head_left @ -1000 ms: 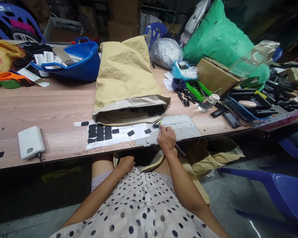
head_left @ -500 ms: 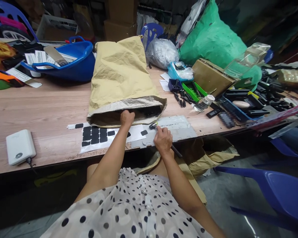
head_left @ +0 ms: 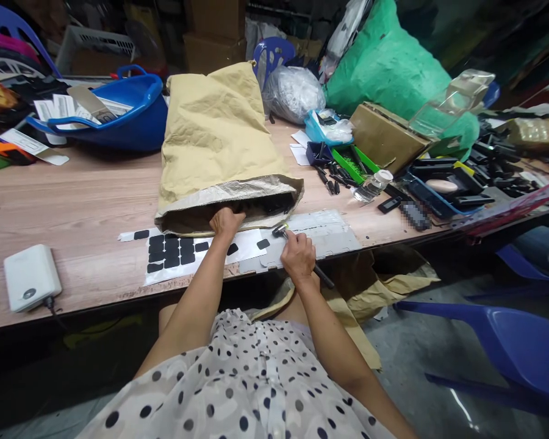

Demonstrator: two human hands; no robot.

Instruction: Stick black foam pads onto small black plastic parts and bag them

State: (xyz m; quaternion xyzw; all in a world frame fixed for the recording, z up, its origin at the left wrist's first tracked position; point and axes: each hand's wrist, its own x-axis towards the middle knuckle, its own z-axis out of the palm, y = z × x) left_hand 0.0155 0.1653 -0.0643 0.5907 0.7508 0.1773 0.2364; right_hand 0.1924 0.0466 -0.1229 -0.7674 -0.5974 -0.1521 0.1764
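Observation:
My left hand [head_left: 227, 222] reaches into the mouth of a tan paper sack [head_left: 215, 134] lying on the table. Its fingers are hidden inside, among dark contents I cannot make out. My right hand [head_left: 298, 255] is wrapped round the handle of a small hammer [head_left: 280, 230], whose head is over a grey board [head_left: 311, 238] at the table edge. To the left of that board lies a white sheet [head_left: 201, 263] carrying rows of black rounded-square pads [head_left: 172, 249]. Below the table edge, another open paper sack [head_left: 283, 299] shows between my legs.
A white power bank [head_left: 32, 277] with a cable lies at left. Behind it stands a blue basin [head_left: 132, 119] with small boxes. At right are a green tray [head_left: 354, 163], a clear bottle [head_left: 373, 186], a cardboard box [head_left: 387, 137] and a blue tray of black parts [head_left: 439, 195].
My left hand has risen from the sack below the table edge and entered the sack on the table. My right hand keeps hold of the hammer. The view has shifted slightly right.

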